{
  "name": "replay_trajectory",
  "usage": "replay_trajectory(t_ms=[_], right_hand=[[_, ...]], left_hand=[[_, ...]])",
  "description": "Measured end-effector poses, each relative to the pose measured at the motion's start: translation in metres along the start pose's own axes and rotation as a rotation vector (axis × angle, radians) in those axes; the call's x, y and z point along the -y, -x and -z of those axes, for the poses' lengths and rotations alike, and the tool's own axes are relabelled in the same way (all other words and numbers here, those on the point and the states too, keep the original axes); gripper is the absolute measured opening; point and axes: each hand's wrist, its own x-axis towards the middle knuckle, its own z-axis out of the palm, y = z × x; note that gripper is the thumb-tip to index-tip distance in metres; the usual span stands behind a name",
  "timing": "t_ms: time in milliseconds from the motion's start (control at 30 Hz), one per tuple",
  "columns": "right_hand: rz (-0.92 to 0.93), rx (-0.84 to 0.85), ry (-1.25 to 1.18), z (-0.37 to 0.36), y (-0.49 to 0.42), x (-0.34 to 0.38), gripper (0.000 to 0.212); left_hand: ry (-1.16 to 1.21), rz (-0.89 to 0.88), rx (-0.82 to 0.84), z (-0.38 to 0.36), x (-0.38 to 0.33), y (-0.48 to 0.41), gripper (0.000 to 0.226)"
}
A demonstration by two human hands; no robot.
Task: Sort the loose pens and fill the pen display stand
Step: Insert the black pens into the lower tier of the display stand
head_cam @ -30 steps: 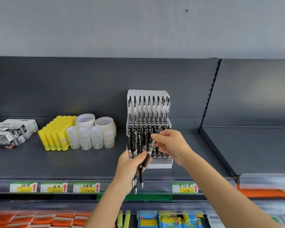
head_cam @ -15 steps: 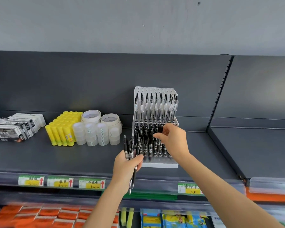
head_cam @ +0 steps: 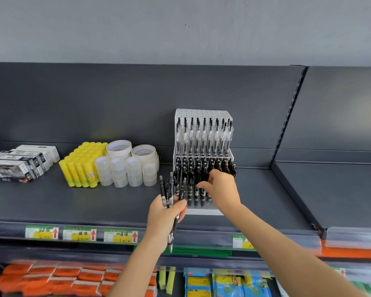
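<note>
Shelf-edge price tags (head_cam: 120, 235) carry red arrows and yellow handwritten patches; one seems to read "10.0", the others are too blurred to read. On the grey shelf (head_cam: 51, 202) stands the white pen display stand (head_cam: 201, 113), with clear-barrelled pens (head_cam: 204, 138) in its upper tier and black pens (head_cam: 193, 179) in the lower. The left hand (head_cam: 163, 217) grips a bundle of loose black pens (head_cam: 162, 189) just in front of the stand. The right hand (head_cam: 220, 189) curls its fingers over the lower tier's pen tops; I cannot tell whether they pinch one.

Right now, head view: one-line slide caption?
Left hand grips a bundle of black pens; right hand pinches a pen at the display stand.
</note>
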Motion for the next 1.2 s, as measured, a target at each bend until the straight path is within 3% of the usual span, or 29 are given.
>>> replay_trajectory(t_ms=[100, 167, 267, 333, 467, 600, 700, 833, 933, 1067, 1200], right_hand=[[-0.048, -0.004, -0.022, 0.007, 0.006, -0.003, 0.029], [-0.064, 0.013, -0.162, 0.015, 0.015, -0.006, 0.023], [-0.103, 0.220, -0.508, 0.029, 0.028, -0.004, 0.009], [-0.110, 0.313, -0.625, 0.037, 0.032, -0.002, 0.015], [-0.137, 0.248, -0.646, 0.047, 0.035, -0.005, 0.009], [-0.148, 0.054, -0.682, 0.055, 0.035, -0.006, 0.014], [-0.104, -0.122, -0.631, 0.070, 0.025, -0.003, 0.012], [0.026, -0.285, -0.379, 0.075, 0.013, -0.003, 0.015], [0.076, -0.264, -0.216, 0.061, 0.012, -0.002, 0.017], [0.081, -0.215, -0.109, 0.043, 0.007, -0.006, 0.020], [0.059, -0.141, -0.093, 0.028, 0.007, -0.009, 0.014]], left_hand=[[0.023, -0.001, 0.016, -0.003, -0.002, 0.003, 0.013], [0.032, -0.012, 0.039, -0.006, -0.005, 0.004, 0.013], [0.011, -0.025, 0.111, -0.017, -0.009, 0.007, 0.012], [0.001, -0.028, 0.161, -0.028, -0.012, 0.008, 0.013], [-0.020, -0.048, 0.209, -0.043, -0.015, 0.010, 0.015], [0.086, 0.015, 0.186, -0.049, -0.011, 0.005, 0.019], [0.177, 0.085, 0.096, -0.044, -0.006, -0.003, 0.021], [-0.043, 0.068, -0.029, -0.034, -0.001, -0.003, 0.018], [-0.143, 0.084, 0.004, -0.031, 0.000, -0.001, 0.022], [-0.097, 0.109, 0.052, -0.026, -0.003, 0.001, 0.027], [0.001, 0.175, 0.033, -0.019, -0.001, -0.001, 0.013]])
